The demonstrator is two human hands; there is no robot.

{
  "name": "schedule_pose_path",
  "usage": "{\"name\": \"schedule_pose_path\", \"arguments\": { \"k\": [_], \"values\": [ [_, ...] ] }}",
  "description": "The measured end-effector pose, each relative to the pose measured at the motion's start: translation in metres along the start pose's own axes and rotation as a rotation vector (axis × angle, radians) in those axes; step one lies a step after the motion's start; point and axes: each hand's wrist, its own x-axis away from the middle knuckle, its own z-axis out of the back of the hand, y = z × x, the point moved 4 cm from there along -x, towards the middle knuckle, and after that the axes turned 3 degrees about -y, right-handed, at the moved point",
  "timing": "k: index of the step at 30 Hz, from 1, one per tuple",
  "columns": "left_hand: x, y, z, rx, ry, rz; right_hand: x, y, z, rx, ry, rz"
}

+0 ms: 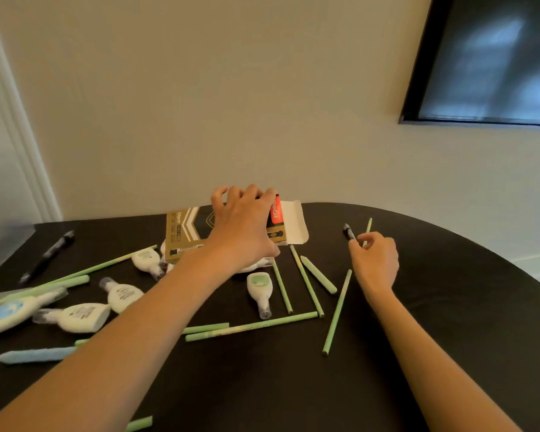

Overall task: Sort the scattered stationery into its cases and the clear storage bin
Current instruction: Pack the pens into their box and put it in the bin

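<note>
A gold-and-black pen box with its white end flap open lies at the back of the dark table. My left hand grips the box from above, fingers curled over its far edge. To the right, my right hand pinches a black pen and a thin green pencil together. Several green pencils lie scattered in front of the box. White correction-tape dispensers lie among them and to the left.
Another black pen lies at the far left beside a clear storage bin. A blue capped stick lies near the front left. The table's curved edge runs along the right. A wall and a dark screen stand behind.
</note>
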Motion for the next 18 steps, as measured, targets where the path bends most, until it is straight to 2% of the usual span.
{"name": "schedule_pose_path", "arguments": {
  "k": [6,9,14,18],
  "values": [
    [-0.043,0.023,-0.026,-0.015,-0.031,-0.034,-0.043,0.035,-0.019,0.36,-0.087,-0.103],
    [-0.051,0.027,-0.034,-0.012,-0.037,-0.036,-0.053,0.042,-0.023,0.417,-0.101,-0.081],
    [-0.05,0.029,-0.038,-0.04,-0.044,-0.038,-0.051,0.045,-0.021,0.284,-0.024,-0.084],
    [-0.038,0.017,-0.024,-0.066,-0.043,-0.021,-0.029,0.027,-0.007,-0.087,0.061,-0.084]
  ]
}}
